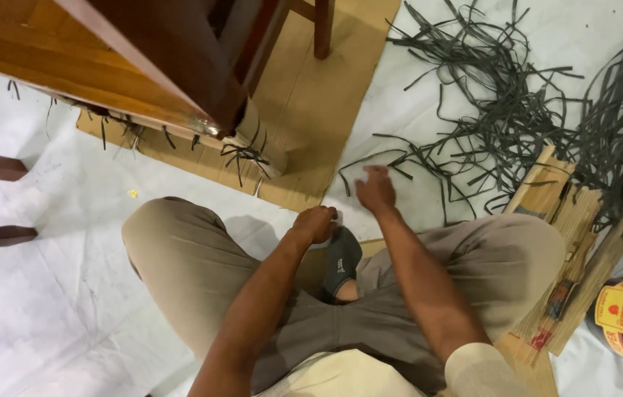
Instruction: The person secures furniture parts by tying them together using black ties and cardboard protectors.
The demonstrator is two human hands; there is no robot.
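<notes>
Knees up close, person cross-legged on white sheet (47,294) | left hand (316,223) fisted by dark sock (342,259), whether it grips anything I cannot tell | right hand (375,189) fingers curled, reaching over sheet toward dark strips (503,110), none visibly held | step looks like picking a strip | next calls for a clean pinch on one loose strand near cardboard (311,95) under wooden chair (150,59).
</notes>
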